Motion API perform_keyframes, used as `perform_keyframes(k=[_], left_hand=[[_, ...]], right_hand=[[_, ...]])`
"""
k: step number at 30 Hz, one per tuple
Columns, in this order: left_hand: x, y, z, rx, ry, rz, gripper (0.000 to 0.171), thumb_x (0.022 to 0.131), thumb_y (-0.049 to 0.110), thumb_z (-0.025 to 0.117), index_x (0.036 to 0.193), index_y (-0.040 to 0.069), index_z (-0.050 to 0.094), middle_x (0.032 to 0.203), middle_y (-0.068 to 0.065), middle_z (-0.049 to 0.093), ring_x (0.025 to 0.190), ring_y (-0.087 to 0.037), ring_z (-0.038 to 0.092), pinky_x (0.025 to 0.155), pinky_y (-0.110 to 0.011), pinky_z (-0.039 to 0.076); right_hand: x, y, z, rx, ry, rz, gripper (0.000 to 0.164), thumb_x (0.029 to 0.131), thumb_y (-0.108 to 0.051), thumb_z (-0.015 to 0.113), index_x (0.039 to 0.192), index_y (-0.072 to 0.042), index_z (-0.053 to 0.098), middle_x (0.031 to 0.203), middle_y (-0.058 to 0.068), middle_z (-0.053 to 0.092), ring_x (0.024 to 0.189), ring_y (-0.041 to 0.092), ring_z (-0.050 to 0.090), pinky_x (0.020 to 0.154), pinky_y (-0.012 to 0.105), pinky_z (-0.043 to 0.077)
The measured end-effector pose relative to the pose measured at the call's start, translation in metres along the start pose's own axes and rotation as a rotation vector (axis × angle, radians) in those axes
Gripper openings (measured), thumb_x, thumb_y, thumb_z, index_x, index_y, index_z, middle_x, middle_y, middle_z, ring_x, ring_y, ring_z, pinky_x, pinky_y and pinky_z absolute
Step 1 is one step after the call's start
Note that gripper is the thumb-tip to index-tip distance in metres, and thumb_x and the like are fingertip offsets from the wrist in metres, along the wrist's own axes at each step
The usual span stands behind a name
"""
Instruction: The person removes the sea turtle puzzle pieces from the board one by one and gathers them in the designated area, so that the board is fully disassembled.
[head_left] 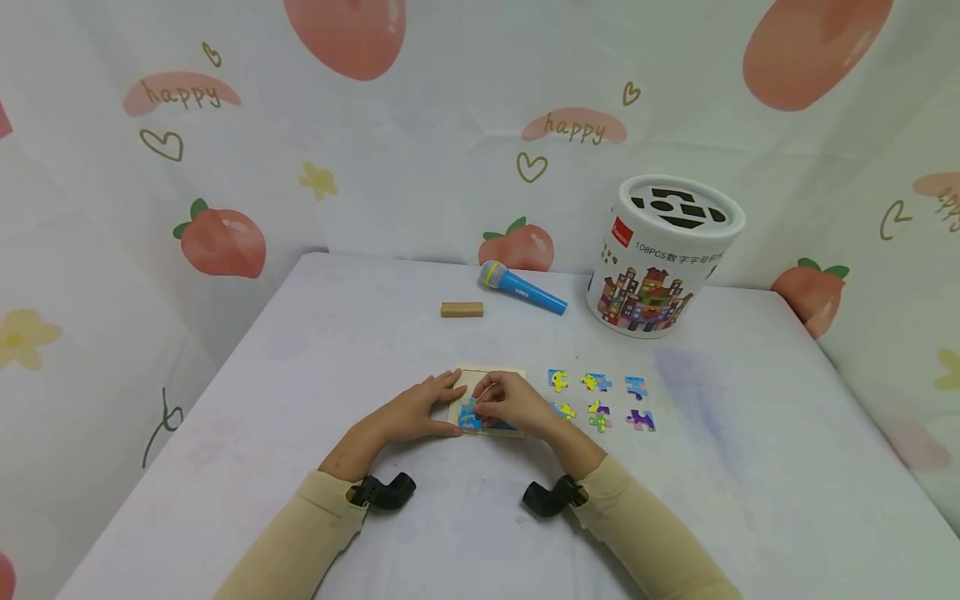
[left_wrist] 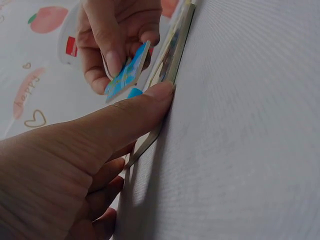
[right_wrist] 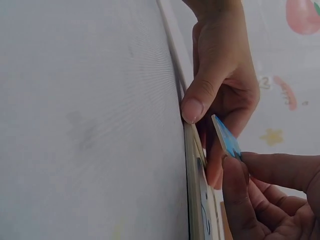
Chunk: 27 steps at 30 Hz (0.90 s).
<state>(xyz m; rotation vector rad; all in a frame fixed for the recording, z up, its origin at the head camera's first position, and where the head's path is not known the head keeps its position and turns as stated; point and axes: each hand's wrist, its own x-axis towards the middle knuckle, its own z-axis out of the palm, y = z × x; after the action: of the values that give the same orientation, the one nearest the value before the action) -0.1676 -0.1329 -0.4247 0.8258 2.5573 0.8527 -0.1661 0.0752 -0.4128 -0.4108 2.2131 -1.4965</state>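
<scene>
A shallow wooden puzzle tray point(head_left: 471, 377) lies on the table, with blue puzzle pieces along its near side. My left hand point(head_left: 414, 410) grips the tray's left side, its thumb at the near corner and its fingers towards the far corner. Over the tray, my right hand point(head_left: 516, 403) pinches a blue puzzle piece point(left_wrist: 129, 71) between thumb and fingertips. This piece is tilted and held above the tray in both wrist views. Right of the tray lie several loose puzzle pieces point(head_left: 641, 419) in two rows, coloured blue, yellow, purple and green.
Behind the tray lie a small wooden block point(head_left: 462, 310) and a blue toy microphone point(head_left: 531, 292). A large white bucket point(head_left: 652, 258) with a holed lid stands at the back right. A patterned cloth hangs behind the white table point(head_left: 300, 333).
</scene>
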Motion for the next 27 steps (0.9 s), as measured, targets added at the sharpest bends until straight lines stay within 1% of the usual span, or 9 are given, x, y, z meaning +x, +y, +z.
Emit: perform_keyframes(k=[4,7,11,14,19,23,27], left_hand=[[0.0,0.001,0.0,0.007,0.0,-0.01,0.07,0.082,0.034,0.071,0.139,0.006,0.043,0.154,-0.013,0.021,0.141,-0.043,0.016,0.112,-0.058,0.018],[0.001,0.001,0.001,0.012,0.0,-0.016,0.07,0.082,0.034,0.071,0.139,0.007,0.042,0.155,-0.012,0.021,0.142,-0.039,0.015,0.113,-0.057,0.018],[0.001,0.002,0.002,0.016,-0.001,-0.026,0.07,0.082,0.034,0.071,0.14,0.007,0.042,0.155,-0.011,0.021,0.143,-0.037,0.015,0.114,-0.055,0.017],[0.001,0.002,0.002,0.022,-0.001,-0.033,0.07,0.081,0.034,0.071,0.14,0.007,0.042,0.155,-0.011,0.021,0.143,-0.037,0.015,0.114,-0.055,0.017],[0.0,0.002,0.003,0.037,0.002,-0.051,0.071,0.081,0.034,0.072,0.14,0.009,0.042,0.155,-0.009,0.021,0.143,-0.037,0.015,0.114,-0.054,0.017],[0.0,0.002,0.003,0.04,0.003,-0.062,0.071,0.08,0.034,0.072,0.14,0.009,0.042,0.155,-0.008,0.02,0.143,-0.036,0.015,0.114,-0.054,0.017],[0.001,0.002,0.003,0.043,0.001,-0.06,0.071,0.08,0.034,0.072,0.14,0.009,0.042,0.155,-0.008,0.02,0.143,-0.035,0.015,0.114,-0.053,0.017]], right_hand=[[-0.007,0.002,-0.006,-0.018,0.001,-0.001,0.016,0.088,-0.004,0.062,0.101,0.004,0.057,0.082,0.012,0.066,0.068,0.01,0.064,0.065,0.029,0.057],[-0.013,0.005,-0.011,-0.04,0.01,-0.008,0.017,0.087,-0.006,0.062,0.1,0.004,0.058,0.082,0.012,0.067,0.067,0.01,0.064,0.066,0.028,0.057],[-0.021,0.009,-0.019,-0.079,0.029,-0.021,0.018,0.087,-0.009,0.064,0.099,0.003,0.059,0.082,0.01,0.067,0.068,0.009,0.062,0.066,0.023,0.054],[-0.028,0.012,-0.026,-0.076,0.04,-0.005,0.019,0.087,-0.009,0.064,0.1,0.003,0.058,0.081,0.008,0.065,0.068,0.009,0.061,0.066,0.022,0.053],[-0.039,0.016,-0.039,-0.047,0.058,0.015,0.02,0.087,-0.007,0.063,0.102,0.005,0.057,0.08,0.008,0.063,0.066,0.01,0.061,0.066,0.026,0.056],[-0.047,0.018,-0.047,-0.063,0.069,0.026,0.021,0.087,-0.007,0.064,0.102,0.005,0.057,0.079,0.007,0.063,0.065,0.011,0.061,0.066,0.027,0.056],[-0.056,0.022,-0.053,-0.076,0.076,0.045,0.021,0.087,-0.008,0.064,0.102,0.004,0.057,0.078,0.006,0.064,0.067,0.013,0.061,0.067,0.027,0.057]])
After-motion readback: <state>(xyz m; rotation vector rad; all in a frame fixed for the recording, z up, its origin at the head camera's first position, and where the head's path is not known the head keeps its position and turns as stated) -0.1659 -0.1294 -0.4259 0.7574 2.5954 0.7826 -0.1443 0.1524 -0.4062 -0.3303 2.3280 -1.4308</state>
